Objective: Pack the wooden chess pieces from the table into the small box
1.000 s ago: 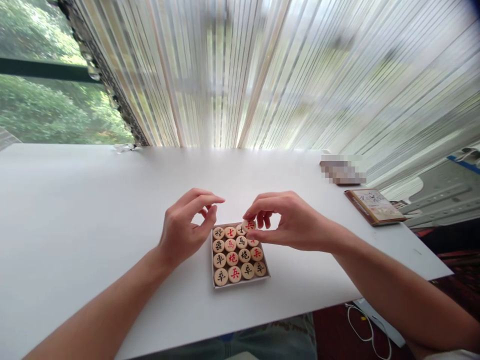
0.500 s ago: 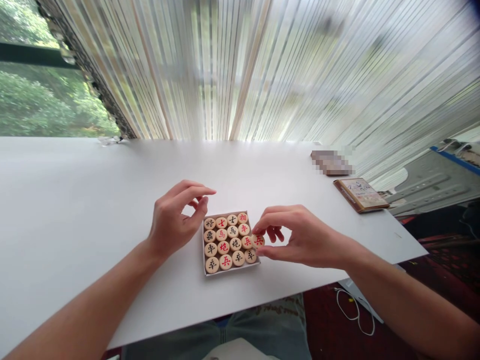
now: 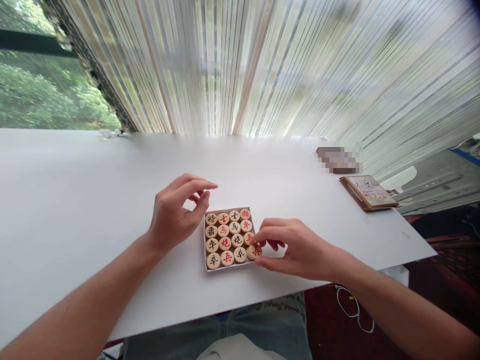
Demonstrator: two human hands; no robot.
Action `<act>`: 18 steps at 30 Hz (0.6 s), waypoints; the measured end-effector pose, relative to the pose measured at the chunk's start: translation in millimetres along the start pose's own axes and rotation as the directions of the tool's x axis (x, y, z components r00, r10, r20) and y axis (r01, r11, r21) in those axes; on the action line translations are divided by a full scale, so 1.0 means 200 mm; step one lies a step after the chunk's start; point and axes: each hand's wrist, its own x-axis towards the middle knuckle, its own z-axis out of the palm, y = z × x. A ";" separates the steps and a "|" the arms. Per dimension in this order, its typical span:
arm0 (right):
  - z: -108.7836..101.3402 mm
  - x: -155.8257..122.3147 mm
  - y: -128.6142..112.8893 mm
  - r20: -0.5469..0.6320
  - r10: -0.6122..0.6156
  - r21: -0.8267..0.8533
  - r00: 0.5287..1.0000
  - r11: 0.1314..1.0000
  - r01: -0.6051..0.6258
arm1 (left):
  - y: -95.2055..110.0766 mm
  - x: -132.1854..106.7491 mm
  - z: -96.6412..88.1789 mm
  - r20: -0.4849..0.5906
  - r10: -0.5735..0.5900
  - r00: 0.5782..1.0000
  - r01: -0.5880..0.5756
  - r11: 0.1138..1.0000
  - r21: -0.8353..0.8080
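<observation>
A small shallow box lies on the white table, filled with several round wooden chess pieces marked in red and black. My right hand pinches a red-marked piece at the box's near right corner, thumb and forefinger closed on it. My left hand hovers just left of the box's far edge with its fingers curved and slightly apart, holding nothing.
A brown box lid or booklet lies at the table's right, with a blurred-out item behind it. Striped curtains hang behind the table. A white cable lies on the floor to the right.
My right hand has carried the red-marked piece from the box's far right corner down its right side to the near right corner. My left hand has hardly moved.
</observation>
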 end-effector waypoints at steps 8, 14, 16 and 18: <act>0.03 -0.01 0.02 -0.025 -0.051 -0.014 0.998 0.999 0.050 | 0.00 0.00 0.00 0.012 -0.009 1.000 0.009 1.000 -0.002; 0.04 -0.02 0.01 -0.043 -0.065 0.016 0.997 0.998 0.066 | 0.00 0.00 0.00 0.014 -0.005 1.000 0.005 1.000 0.001; 0.04 -0.03 0.02 -0.046 -0.065 0.023 0.997 0.998 0.066 | 0.00 0.00 0.00 0.017 -0.005 1.000 0.005 1.000 0.010; 0.05 -0.03 0.02 -0.054 -0.072 0.016 0.996 0.997 0.073 | 0.00 0.00 0.00 0.019 -0.005 1.000 0.004 1.000 0.016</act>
